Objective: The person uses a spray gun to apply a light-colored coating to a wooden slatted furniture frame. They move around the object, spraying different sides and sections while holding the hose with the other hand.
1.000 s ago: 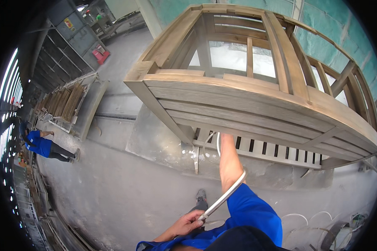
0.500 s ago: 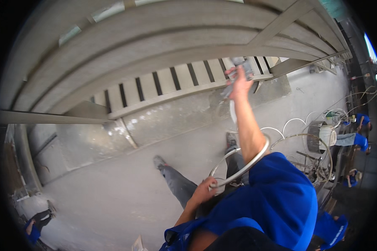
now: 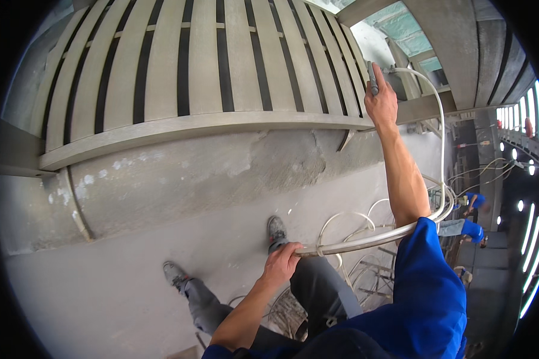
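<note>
My right hand (image 3: pixel 382 105) is stretched far forward, its fingers wrapped round a grey metal spray gun (image 3: pixel 373 78) beside the right end of a slatted wooden furniture frame (image 3: pixel 199 66). From the gun a white hose (image 3: pixel 442 134) loops down past my right forearm. It then runs across in front of my body to my left hand (image 3: pixel 279 263), which grips it low, above my legs. The frame's slats are greyish beige and have dark gaps between them. My right fingers partly cover the gun, and its nozzle cannot be made out.
A grey slab (image 3: pixel 179 173) lies below the frame's front rail. More hose coils (image 3: pixel 347 221) trail over the floor to the right of my legs. Beyond them, at the right, a person in a blue shirt (image 3: pixel 472 232) bends over. Dark wooden panels (image 3: pixel 491 54) rise at the upper right.
My right hand with the spray gun has moved right, to the frame's end. My view has shifted, showing more slats from above. The hose is drawn straighter between my hands.
</note>
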Demonstrator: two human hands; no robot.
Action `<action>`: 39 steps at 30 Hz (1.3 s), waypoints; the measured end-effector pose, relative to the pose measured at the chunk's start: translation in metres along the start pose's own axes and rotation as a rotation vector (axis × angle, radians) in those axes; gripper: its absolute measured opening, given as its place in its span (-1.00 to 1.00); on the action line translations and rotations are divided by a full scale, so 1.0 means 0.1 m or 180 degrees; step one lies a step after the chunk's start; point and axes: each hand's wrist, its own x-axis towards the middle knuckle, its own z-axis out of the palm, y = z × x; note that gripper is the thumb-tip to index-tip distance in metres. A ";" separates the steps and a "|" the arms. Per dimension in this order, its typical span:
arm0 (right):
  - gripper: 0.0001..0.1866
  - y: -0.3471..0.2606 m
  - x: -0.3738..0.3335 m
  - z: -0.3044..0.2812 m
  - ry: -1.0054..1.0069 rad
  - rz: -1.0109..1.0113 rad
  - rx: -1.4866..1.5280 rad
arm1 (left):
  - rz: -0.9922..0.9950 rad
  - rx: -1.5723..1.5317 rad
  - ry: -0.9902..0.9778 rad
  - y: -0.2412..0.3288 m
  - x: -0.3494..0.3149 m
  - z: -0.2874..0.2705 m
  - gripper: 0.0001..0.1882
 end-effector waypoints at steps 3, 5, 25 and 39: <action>-0.28 -0.01 0.32 0.05 0.0136 -0.0132 -0.0510 | 0.0205 0.0053 0.0166 -0.03 0.11 -0.10 -0.84; -0.28 -0.01 0.51 0.00 0.0440 -0.0254 -0.0614 | 0.0312 0.0096 0.0235 0.00 0.15 -0.18 -0.84; -0.60 -0.41 1.17 0.32 0.0818 0.0418 0.2268 | 0.0760 -0.0071 0.0481 0.18 -0.08 -0.49 -0.75; -0.79 -4.37 1.46 -0.04 -0.1173 -0.0835 0.4913 | -0.0363 -0.0317 -0.0237 -0.11 -0.03 -0.61 -0.73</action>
